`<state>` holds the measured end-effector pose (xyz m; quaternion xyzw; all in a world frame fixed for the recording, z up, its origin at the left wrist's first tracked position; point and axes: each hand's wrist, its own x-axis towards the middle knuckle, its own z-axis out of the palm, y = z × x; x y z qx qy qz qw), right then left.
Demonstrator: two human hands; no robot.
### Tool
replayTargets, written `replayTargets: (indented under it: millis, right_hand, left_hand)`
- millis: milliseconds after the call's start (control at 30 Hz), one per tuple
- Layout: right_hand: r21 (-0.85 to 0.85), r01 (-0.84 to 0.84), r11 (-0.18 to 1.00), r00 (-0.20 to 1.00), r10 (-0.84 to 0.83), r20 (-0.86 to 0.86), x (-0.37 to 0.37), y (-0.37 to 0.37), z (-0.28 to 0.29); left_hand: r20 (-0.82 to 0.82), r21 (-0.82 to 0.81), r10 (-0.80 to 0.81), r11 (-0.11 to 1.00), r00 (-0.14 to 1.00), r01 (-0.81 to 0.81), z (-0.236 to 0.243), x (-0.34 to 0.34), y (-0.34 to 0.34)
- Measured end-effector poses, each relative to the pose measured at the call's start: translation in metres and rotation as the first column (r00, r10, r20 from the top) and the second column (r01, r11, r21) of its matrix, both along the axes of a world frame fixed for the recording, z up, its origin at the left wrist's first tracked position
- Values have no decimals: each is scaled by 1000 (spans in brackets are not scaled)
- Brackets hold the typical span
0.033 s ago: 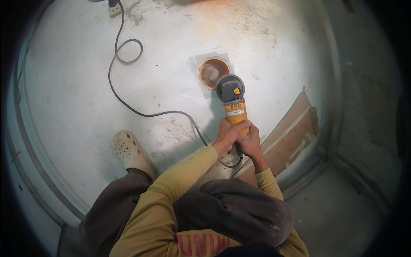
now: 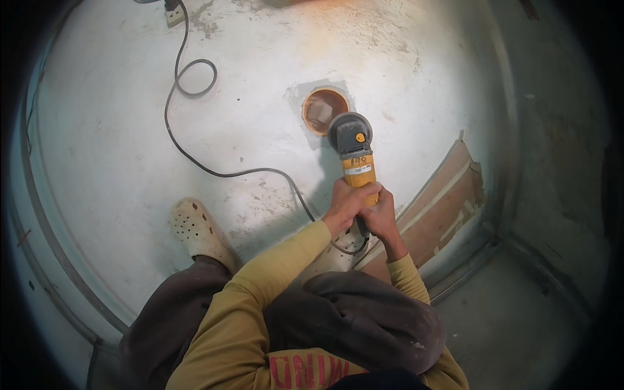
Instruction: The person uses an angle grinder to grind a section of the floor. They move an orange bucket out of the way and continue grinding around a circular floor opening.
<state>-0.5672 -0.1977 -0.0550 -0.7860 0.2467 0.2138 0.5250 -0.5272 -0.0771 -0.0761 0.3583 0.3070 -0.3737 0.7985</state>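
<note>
A yellow and black angle grinder [image 2: 357,170] points away from me, its head low over the pale floor. Its round disc [image 2: 333,133] overlaps the near right rim of an orange-edged round pipe opening [image 2: 304,112] set in a grey patch. Whether the disc touches the rim or spins, I cannot tell. My left hand [image 2: 348,204] is closed around the yellow body. Against it, a little to the right and nearer me, my right hand [image 2: 382,216] is wrapped round the rear of the grinder. The fingers under the tool are partly hidden.
A black power cord [image 2: 250,171] runs from the grinder, loops on the floor [image 2: 123,123], and reaches a socket block [image 2: 175,15] at the far left. A torn brown board [image 2: 442,201] lies to the right. My beige clog [image 2: 195,224] stands at the left.
</note>
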Motion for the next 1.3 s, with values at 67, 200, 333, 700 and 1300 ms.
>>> replayTargets:
  millis: [67,200,333,700,1300]
  right_hand:
    - [-18,0,1000,1000,-1,-21,3,-1,-1]
    - [9,14,1000,1000,-14,15,11,-2,-3]
    - [11,13,1000,1000,-13,21,11,-4,-2]
    - [-40,78,996,997,-78,8,9,-5,2]
    - [5,12,1000,1000,-12,21,7,-11,-1]
  left_hand:
    - [19,-4,9,1000,1000,-9,-1,3,-1]
    - [22,-19,-7,1000,1000,8,-5,11,-3]
    - [15,-23,-18,1000,1000,18,-6,12,-5]
    - [52,-64,-57,996,997,60,-5,18,-10]
    - [1,-12,-7,1000,1000,7,-3,7,-11]
